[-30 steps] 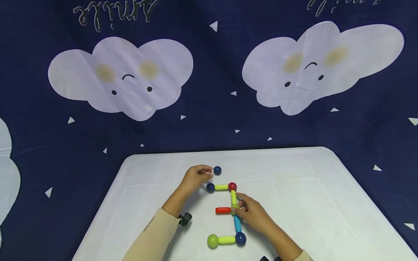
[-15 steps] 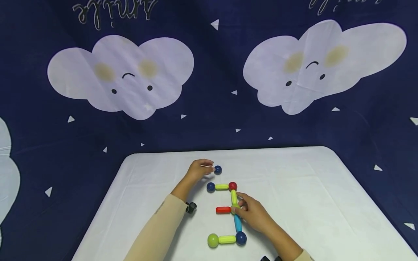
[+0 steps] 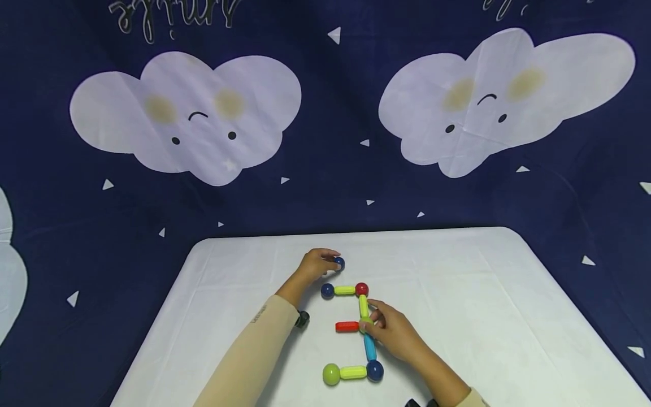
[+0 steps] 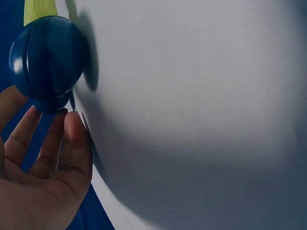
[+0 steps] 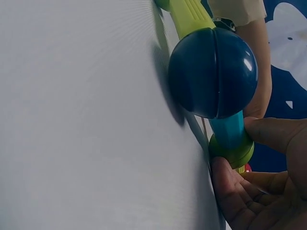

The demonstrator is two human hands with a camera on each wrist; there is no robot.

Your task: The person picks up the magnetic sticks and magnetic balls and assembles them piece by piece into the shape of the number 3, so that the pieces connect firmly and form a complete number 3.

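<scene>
At the far side, my left hand point(image 3: 316, 265) has its thumb and fingers around a loose dark blue ball point(image 3: 339, 263). The left wrist view shows its fingertips point(image 4: 72, 125) at that small ball point(image 4: 50, 104), partly hidden behind a nearer blue ball point(image 4: 48, 57). My right hand point(image 3: 396, 333) grips the green ball point(image 3: 364, 324) midway along a joined shape of rods and balls. From that green ball a red rod point(image 3: 347, 327) points left, a yellow-green rod point(image 3: 363, 306) runs up to a red ball point(image 3: 361, 289), and a blue rod point(image 3: 369, 347) runs down to a blue ball point(image 3: 374, 371).
The shape lies on a white table point(image 3: 458, 294). Its upper arm ends in a blue ball point(image 3: 328, 291), its lower arm in a green ball point(image 3: 331, 374). Behind the table hangs a navy cloth point(image 3: 335, 113) with printed clouds.
My left hand has moved up and right to the loose blue ball, and its fingers have closed around it. The right hand stays on the middle green ball.
</scene>
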